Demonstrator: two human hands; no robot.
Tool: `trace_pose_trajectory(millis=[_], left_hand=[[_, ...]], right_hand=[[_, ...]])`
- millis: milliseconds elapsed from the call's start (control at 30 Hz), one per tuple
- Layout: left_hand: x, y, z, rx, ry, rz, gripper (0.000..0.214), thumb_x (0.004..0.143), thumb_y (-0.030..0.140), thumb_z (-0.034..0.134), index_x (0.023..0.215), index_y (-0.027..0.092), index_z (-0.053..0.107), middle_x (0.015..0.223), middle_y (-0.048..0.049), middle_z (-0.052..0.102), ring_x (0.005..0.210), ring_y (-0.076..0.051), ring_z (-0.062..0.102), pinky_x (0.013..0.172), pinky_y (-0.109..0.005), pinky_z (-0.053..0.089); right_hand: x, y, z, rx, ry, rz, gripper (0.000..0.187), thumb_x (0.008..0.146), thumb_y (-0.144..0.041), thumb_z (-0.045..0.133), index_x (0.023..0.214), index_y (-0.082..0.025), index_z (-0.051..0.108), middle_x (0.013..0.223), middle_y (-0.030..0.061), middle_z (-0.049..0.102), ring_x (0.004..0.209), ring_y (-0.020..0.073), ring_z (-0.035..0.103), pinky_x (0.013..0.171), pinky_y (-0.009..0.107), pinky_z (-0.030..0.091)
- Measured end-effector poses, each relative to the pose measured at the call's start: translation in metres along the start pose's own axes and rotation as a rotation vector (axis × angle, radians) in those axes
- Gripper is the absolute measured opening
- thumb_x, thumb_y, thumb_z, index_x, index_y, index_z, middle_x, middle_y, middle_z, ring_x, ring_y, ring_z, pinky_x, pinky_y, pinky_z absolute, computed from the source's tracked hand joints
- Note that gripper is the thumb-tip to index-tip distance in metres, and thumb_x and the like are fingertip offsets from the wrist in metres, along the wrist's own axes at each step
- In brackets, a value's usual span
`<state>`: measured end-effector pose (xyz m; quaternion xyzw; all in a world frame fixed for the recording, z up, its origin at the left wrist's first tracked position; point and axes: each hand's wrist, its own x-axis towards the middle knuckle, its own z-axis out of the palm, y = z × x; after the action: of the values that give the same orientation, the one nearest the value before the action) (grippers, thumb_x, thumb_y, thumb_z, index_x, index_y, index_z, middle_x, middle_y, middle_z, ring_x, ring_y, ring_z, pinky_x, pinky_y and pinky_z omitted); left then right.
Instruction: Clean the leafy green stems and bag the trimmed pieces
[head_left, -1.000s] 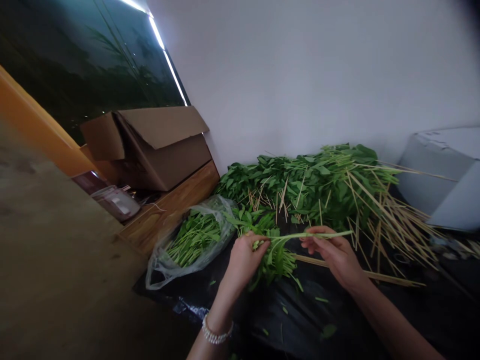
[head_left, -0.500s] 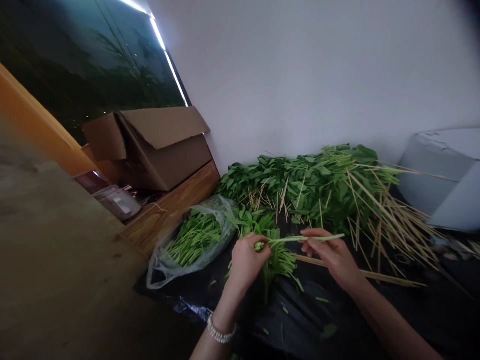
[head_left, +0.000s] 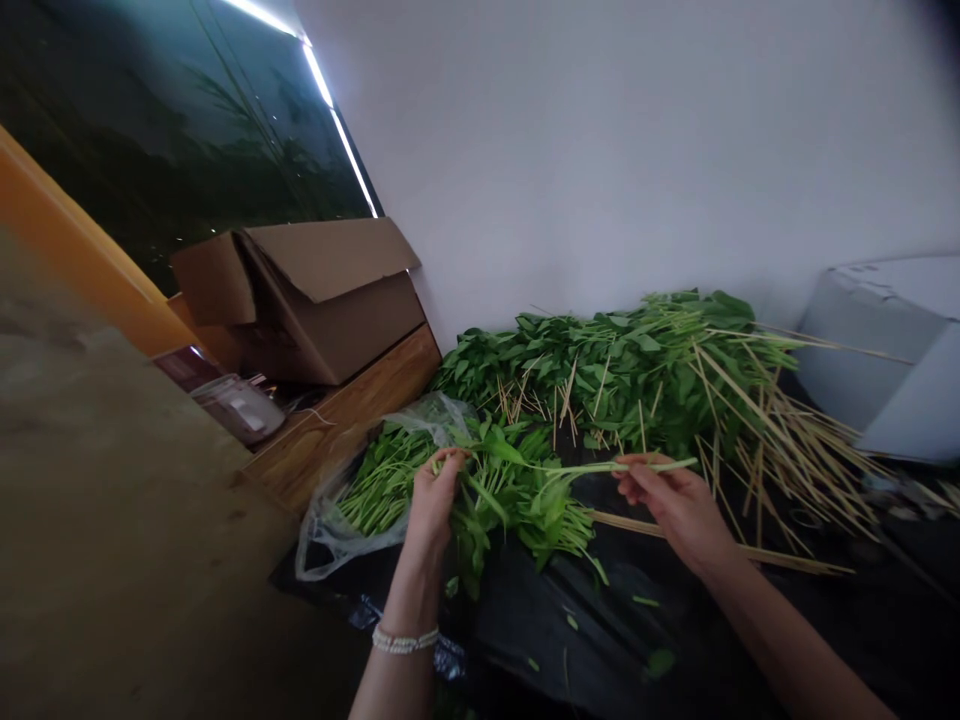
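Note:
My right hand pinches a long pale green stem that runs leftward over a small heap of picked leafy sprigs. My left hand, with a bead bracelet on the wrist, is closed on a piece of leafy sprig and sits at the mouth of a clear plastic bag filled with green stems. Both hands work over a black plastic sheet.
A big pile of leafy greens and bare yellowish stalks lies behind the hands against the white wall. An open cardboard box stands on a wooden ledge at left, with a small plastic container beside it. A grey box is at right.
My left hand has moved left from the stem's tip toward the bag with a plucked piece. My right hand stays put with the stem.

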<state>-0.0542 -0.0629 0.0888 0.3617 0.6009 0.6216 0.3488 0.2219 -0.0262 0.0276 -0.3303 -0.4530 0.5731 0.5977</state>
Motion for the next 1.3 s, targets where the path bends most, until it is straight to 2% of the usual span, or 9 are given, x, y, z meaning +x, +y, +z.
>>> trace_pose_trajectory(millis=[100,233,333,467,633,767,900,1067,1300], left_hand=[[0.003,0.007,-0.014,-0.063,-0.098,-0.048,0.035,0.068,0.043,0.072,0.087,0.015,0.065,0.056,0.0078,0.050,0.046,-0.005,0.040,0.046,-0.017,0.029],[0.003,0.006,-0.015,-0.204,-0.221,-0.103,0.033,0.068,0.042,0.075,0.080,0.015,0.061,0.088,-0.0020,0.066,0.078,-0.013,0.061,0.069,-0.023,0.046],[-0.001,0.002,-0.008,-0.243,-0.363,-0.145,0.032,0.072,0.044,0.072,0.079,0.017,0.056,0.073,0.0013,0.061,0.073,-0.014,0.060,0.067,-0.025,0.046],[-0.014,-0.002,0.010,0.062,-0.530,-0.067,0.034,0.080,0.049,0.063,0.084,0.016,0.060,0.054,0.0066,0.046,0.053,-0.009,0.046,0.051,-0.020,0.034],[-0.034,-0.005,0.030,0.433,-0.761,0.054,0.030,0.074,0.040,0.070,0.087,0.013,0.072,0.074,-0.0016,0.065,0.068,-0.013,0.053,0.065,-0.023,0.040],[-0.040,-0.007,0.035,0.551,-0.831,0.065,0.025,0.077,0.034,0.064,0.088,0.014,0.074,0.073,-0.0010,0.067,0.066,-0.014,0.053,0.063,-0.024,0.040],[-0.043,-0.008,0.035,0.621,-0.819,0.135,0.025,0.076,0.027,0.057,0.088,0.014,0.074,0.070,0.0008,0.064,0.061,-0.012,0.050,0.059,-0.022,0.038],[-0.043,-0.018,0.039,0.663,-0.671,0.175,0.023,0.068,0.020,0.054,0.079,0.014,0.073,0.063,0.0031,0.057,0.057,-0.010,0.044,0.053,-0.021,0.032],[-0.015,-0.027,0.017,0.232,-0.347,-0.067,0.015,0.065,0.029,0.057,0.062,0.015,0.060,0.048,0.0053,0.043,0.046,-0.008,0.036,0.047,-0.020,0.028]], right_hand=[[0.001,0.003,0.000,0.005,-0.009,0.036,0.027,0.073,-0.043,0.076,0.085,-0.019,0.075,0.073,0.0054,0.069,0.062,0.0147,0.059,0.055,0.027,0.046],[-0.003,0.006,0.004,-0.029,-0.068,0.078,0.026,0.075,-0.043,0.074,0.083,-0.019,0.074,0.069,0.0038,0.067,0.061,0.0141,0.059,0.056,0.027,0.046],[-0.006,0.003,0.006,-0.067,-0.120,0.096,0.027,0.076,-0.045,0.073,0.083,-0.019,0.074,0.064,0.0021,0.066,0.058,0.0131,0.058,0.058,0.027,0.047],[-0.009,-0.003,0.010,-0.132,-0.190,0.104,0.029,0.075,-0.047,0.072,0.081,-0.019,0.074,0.060,0.0011,0.064,0.057,0.0139,0.057,0.058,0.028,0.047],[-0.011,-0.005,0.015,-0.147,-0.255,0.127,0.027,0.075,-0.046,0.073,0.080,-0.019,0.073,0.060,0.0010,0.064,0.058,0.0147,0.058,0.057,0.028,0.046],[-0.011,-0.004,0.016,-0.145,-0.263,0.142,0.028,0.073,-0.047,0.073,0.078,-0.019,0.072,0.060,0.0007,0.064,0.057,0.0150,0.057,0.056,0.029,0.046],[-0.009,-0.006,0.014,-0.149,-0.226,0.129,0.032,0.072,-0.050,0.073,0.082,-0.020,0.071,0.057,-0.0006,0.062,0.054,0.0149,0.055,0.056,0.030,0.045],[-0.010,-0.007,0.012,-0.159,-0.213,0.098,0.029,0.074,-0.048,0.072,0.078,-0.020,0.070,0.057,-0.0001,0.061,0.056,0.0144,0.055,0.057,0.030,0.045],[-0.006,-0.003,0.006,0.005,-0.078,0.089,0.029,0.070,-0.047,0.077,0.069,-0.020,0.067,0.062,0.0001,0.062,0.052,0.0120,0.052,0.052,0.027,0.043]])
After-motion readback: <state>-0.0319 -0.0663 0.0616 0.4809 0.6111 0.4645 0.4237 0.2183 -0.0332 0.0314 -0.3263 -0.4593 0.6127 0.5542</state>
